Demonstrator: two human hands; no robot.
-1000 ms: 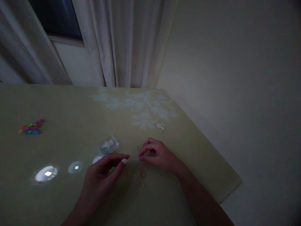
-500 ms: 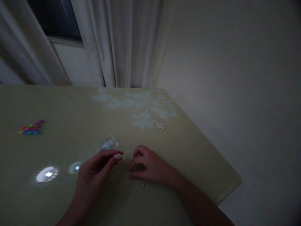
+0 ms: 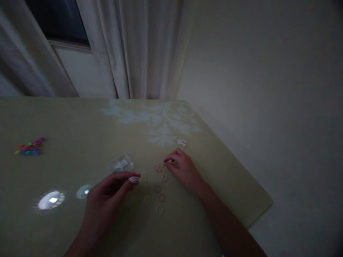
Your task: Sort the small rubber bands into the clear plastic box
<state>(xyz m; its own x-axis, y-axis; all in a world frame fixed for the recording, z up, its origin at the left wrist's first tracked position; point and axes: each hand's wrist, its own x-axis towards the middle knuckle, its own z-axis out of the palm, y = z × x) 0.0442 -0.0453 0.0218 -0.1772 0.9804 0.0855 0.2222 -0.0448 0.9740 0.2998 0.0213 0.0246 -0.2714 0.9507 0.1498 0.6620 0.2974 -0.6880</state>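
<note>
Between the thumb and fingers of my left hand [image 3: 107, 196] is a small bundle of white rings [image 3: 133, 179], pinched and held above the table. My right hand [image 3: 184, 169] reaches to a little cluster of pink and yellowish rings [image 3: 159, 168]. Its thumb and forefinger come together at the cluster's right edge; whether a ring is between them is too small to see. More thin rings lie loose between the hands: a yellow ring [image 3: 159, 210], a pink ring [image 3: 162, 198] and several others.
A clear compartment box [image 3: 127, 162] stands just beyond my left hand. Small white pieces [image 3: 181, 142] lie past my right hand. At the far left is a heap of bright coloured pieces [image 3: 29, 148]. Curtains and a wall border the pale table [image 3: 80, 135].
My right hand has moved away and to the right, uncovering the ring cluster and several loose rings. My left hand stays nearly still with the white rings.
</note>
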